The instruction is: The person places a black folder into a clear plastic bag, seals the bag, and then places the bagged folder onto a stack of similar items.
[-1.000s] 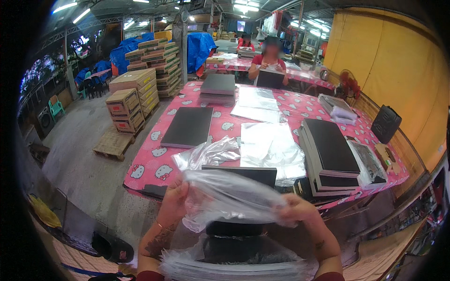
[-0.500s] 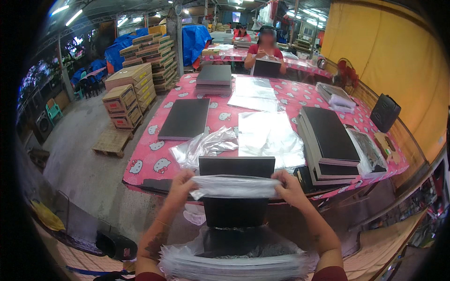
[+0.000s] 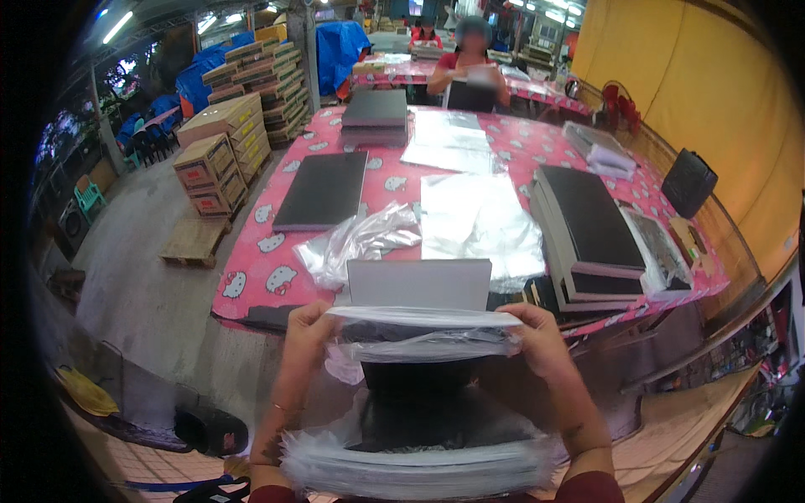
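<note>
A bunched clear plastic sleeve (image 3: pixel 423 337) stretches across an upright book (image 3: pixel 419 283), pale above it and black below — I cannot tell whether it encircles the book. The left hand (image 3: pixel 310 325) pinches one end, the right hand (image 3: pixel 538 334) the other. Beyond — on the pink-covered table (image 3: pixel 241 261) — lie clear bags (image 3: pixel 478 214) and stacked black-covered books (image 3: pixel 591 226).

Pink-patterned table (image 3: pixel 256 267) bears black books (image 3: pixel 323 193); clear plastic sheets (image 3: pixel 478 214).

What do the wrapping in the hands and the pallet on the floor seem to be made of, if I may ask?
Wrapping: probably thin, glossy plastic, being partly see-through, wrinkled and shiny. Pallet: apparently bare, matte wood, judging by its pale brown slats.
</note>
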`<state>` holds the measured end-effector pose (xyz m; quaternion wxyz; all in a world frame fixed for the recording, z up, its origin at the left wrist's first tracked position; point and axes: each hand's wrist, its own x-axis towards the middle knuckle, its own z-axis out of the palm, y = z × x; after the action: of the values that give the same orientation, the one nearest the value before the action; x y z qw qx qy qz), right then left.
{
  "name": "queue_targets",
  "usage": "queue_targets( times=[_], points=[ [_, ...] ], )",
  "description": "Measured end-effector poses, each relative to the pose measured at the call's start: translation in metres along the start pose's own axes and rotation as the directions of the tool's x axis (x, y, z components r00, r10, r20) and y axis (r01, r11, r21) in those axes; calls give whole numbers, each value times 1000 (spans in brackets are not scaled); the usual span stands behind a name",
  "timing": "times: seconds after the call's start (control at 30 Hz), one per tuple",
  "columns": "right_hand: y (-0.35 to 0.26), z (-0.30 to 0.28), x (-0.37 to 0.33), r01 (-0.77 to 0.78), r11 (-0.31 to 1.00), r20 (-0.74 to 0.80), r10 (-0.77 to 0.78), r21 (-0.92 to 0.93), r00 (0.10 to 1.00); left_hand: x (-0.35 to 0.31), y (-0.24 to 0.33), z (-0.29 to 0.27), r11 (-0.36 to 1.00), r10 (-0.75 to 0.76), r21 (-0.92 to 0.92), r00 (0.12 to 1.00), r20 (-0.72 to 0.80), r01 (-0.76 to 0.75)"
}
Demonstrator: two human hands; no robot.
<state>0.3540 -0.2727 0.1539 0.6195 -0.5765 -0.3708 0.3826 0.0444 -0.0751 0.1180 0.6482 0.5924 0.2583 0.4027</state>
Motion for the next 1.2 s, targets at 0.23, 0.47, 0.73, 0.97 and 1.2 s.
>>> queue_targets(
  times=[0.23,0.47,0.73,0.97,1.2],
  points=[
    [153,-32,-61,-559,545,279,512,625,812,-65,-114,-33,606,-536,-613,829,156,507],
    [251,-44,-60,-631,740,177,606,234,776,-103,-187,-18,542,-658,-654,750,60,528],
    [326,-54,-35,-535,802,-145,515,-265,845,-98,-275,-23,796,-536,49,740,-406,604],
    [173,-46,-11,92,902,-427,-287,-421,858,-23,-118,-6,752,428,657,800,-421,-57],
    [49,74,41,-105,988,616,152,-112,773,135,-49,-58,405,499,860,863,76,-310]
  ],
)
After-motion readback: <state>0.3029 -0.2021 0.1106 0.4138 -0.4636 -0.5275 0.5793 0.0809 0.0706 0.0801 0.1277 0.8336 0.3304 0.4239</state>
